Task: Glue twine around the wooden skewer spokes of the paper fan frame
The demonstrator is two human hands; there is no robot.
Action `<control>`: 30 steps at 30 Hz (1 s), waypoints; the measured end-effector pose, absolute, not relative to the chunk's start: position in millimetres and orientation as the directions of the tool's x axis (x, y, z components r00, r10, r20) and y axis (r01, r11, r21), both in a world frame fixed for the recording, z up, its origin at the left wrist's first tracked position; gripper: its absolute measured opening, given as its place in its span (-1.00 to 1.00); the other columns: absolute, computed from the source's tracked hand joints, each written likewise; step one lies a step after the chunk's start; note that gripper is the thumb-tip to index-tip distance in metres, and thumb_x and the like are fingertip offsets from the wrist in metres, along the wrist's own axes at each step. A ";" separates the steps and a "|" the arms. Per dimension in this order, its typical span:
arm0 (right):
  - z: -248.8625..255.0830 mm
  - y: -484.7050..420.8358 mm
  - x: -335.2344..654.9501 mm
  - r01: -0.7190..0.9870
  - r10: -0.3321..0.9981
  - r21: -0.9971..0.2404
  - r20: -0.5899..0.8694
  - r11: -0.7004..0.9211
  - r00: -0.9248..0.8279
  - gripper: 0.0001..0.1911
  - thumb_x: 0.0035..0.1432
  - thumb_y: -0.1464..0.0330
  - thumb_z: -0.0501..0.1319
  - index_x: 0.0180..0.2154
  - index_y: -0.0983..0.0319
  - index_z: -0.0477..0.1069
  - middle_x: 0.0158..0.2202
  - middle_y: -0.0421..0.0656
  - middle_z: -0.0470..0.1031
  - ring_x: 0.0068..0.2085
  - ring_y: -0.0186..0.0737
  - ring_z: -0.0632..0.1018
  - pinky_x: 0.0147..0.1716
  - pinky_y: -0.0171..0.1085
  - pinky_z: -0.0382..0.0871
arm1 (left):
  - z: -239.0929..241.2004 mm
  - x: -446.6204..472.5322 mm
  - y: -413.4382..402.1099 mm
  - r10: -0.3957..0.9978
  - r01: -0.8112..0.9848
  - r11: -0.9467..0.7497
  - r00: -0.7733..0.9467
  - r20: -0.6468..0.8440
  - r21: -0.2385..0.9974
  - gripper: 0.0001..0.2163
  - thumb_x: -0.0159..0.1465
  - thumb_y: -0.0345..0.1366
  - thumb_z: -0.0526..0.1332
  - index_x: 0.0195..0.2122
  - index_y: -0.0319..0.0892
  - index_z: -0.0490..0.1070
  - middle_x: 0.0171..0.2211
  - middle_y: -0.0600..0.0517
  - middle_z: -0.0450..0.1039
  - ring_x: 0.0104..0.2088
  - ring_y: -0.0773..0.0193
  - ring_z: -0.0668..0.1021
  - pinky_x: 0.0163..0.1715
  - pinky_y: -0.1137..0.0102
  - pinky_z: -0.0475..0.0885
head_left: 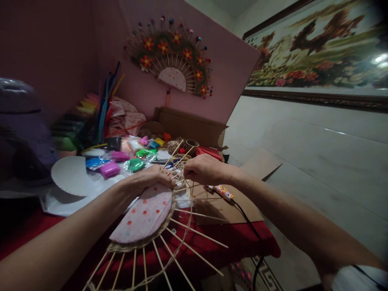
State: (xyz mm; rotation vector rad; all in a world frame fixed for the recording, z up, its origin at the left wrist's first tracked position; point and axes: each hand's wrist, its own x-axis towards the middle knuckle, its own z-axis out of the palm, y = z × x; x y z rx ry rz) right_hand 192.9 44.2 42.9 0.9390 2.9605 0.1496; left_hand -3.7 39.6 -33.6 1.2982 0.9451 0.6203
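Observation:
A half-round fan frame (145,214) hangs tilted over the table's front edge, its pink centre dotted with red flowers. Thin wooden sticks radiate from its curved rim, and twine runs along that rim and in an arc across the sticks. My left hand (154,176) grips the frame at its upper end, fingers wrapped around the edge. Close beside it, my right hand (200,169) is closed among the upper sticks. What its fingers pinch is too small to make out, though loose twine loops lie just below.
Bagged coloured clay (109,169) and a white paper half-disc (70,176) lie at the left. A flower-patterned corded tool (222,191) rests on cardboard (239,210) to the right. A finished flowered fan (172,60) hangs on the pink board behind. Red cloth (263,238) covers the table.

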 end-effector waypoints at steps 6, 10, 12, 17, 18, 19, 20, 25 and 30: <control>45.6 36.1 186.7 0.579 0.593 0.179 -0.028 0.795 -0.805 -0.84 0.05 0.50 0.08 -0.42 0.28 0.43 -0.41 -0.15 0.48 -0.45 -0.37 0.31 -0.47 -0.34 0.01 | -34.8 -3.8 41.0 0.837 0.119 0.217 0.489 -0.247 0.969 -0.89 -0.10 -0.32 0.36 -0.63 -0.19 0.45 -0.73 0.08 0.36 -0.72 0.38 0.32 -0.71 0.47 0.18; 46.6 34.8 189.8 0.591 0.605 0.213 -0.001 0.778 -0.796 -0.81 0.12 0.50 0.05 -0.38 0.27 0.44 -0.38 -0.13 0.48 -0.42 -0.35 0.34 -0.46 -0.32 0.02 | -34.7 -4.3 41.8 0.835 0.083 0.224 0.497 -0.235 0.971 -0.89 -0.11 -0.32 0.36 -0.66 -0.19 0.44 -0.72 0.07 0.37 -0.71 0.37 0.32 -0.70 0.45 0.19; 45.0 36.4 193.7 0.570 0.579 0.214 0.025 0.793 -0.815 -0.81 0.11 0.50 0.06 -0.39 0.25 0.45 -0.37 -0.15 0.49 -0.41 -0.35 0.35 -0.46 -0.32 0.02 | -33.2 -3.7 40.9 0.839 0.076 0.223 0.493 -0.231 0.972 -0.89 -0.12 -0.34 0.35 -0.67 -0.19 0.44 -0.71 0.07 0.36 -0.70 0.38 0.32 -0.69 0.45 0.19; 40.3 39.1 199.2 0.528 0.523 0.193 0.079 0.827 -0.849 -0.81 0.09 0.49 0.07 -0.45 0.23 0.44 -0.42 -0.20 0.45 -0.44 -0.38 0.32 -0.47 -0.32 0.01 | -30.1 -2.0 38.3 0.850 0.085 0.212 0.476 -0.226 0.974 -0.95 -0.12 -0.39 0.31 -0.66 -0.18 0.47 -0.70 0.08 0.36 -0.69 0.38 0.31 -0.68 0.45 0.19; 40.2 39.0 198.8 0.520 0.515 0.186 0.079 0.834 -0.854 -0.81 0.07 0.50 0.07 -0.46 0.24 0.43 -0.43 -0.20 0.44 -0.44 -0.38 0.32 -0.47 -0.32 0.01 | -30.2 -2.0 38.2 0.849 0.086 0.210 0.478 -0.225 0.974 -0.96 -0.12 -0.39 0.31 -0.65 -0.18 0.47 -0.70 0.08 0.36 -0.69 0.37 0.31 -0.68 0.45 0.19; 40.3 38.6 198.0 0.512 0.507 0.175 0.077 0.841 -0.859 -0.81 0.05 0.52 0.07 -0.48 0.25 0.42 -0.44 -0.19 0.43 -0.44 -0.38 0.32 -0.47 -0.33 0.02 | -30.4 -2.1 38.3 0.848 0.085 0.208 0.481 -0.223 0.974 -0.96 -0.12 -0.38 0.31 -0.65 -0.19 0.46 -0.70 0.08 0.36 -0.69 0.37 0.32 -0.68 0.45 0.19; 40.7 38.2 197.1 0.504 0.500 0.163 0.071 0.848 -0.863 -0.82 0.02 0.53 0.07 -0.49 0.26 0.41 -0.45 -0.19 0.42 -0.44 -0.39 0.32 -0.47 -0.33 0.03 | -30.7 -2.3 38.5 0.846 0.085 0.209 0.484 -0.224 0.974 -0.95 -0.12 -0.38 0.32 -0.65 -0.19 0.46 -0.70 0.08 0.36 -0.69 0.37 0.32 -0.68 0.45 0.19; 40.8 37.4 192.5 0.477 0.474 0.114 0.053 0.872 -0.879 -0.85 -0.08 0.57 0.10 -0.58 0.28 0.35 -0.51 -0.20 0.36 -0.44 -0.38 0.32 -0.45 -0.35 0.08 | -31.3 -2.3 39.3 0.845 0.089 0.226 0.478 -0.241 0.970 -0.92 -0.12 -0.36 0.33 -0.66 -0.21 0.44 -0.73 0.08 0.36 -0.72 0.40 0.31 -0.70 0.47 0.16; 33.5 41.1 192.6 0.462 0.452 0.130 0.103 0.877 -0.886 -0.86 -0.11 0.56 0.09 -0.60 0.27 0.33 -0.53 -0.21 0.34 -0.45 -0.38 0.29 -0.46 -0.35 0.08 | -30.8 -2.8 38.3 0.838 0.076 0.229 0.492 -0.237 0.970 -0.91 -0.10 -0.36 0.33 -0.63 -0.23 0.43 -0.72 0.09 0.37 -0.72 0.42 0.32 -0.68 0.49 0.18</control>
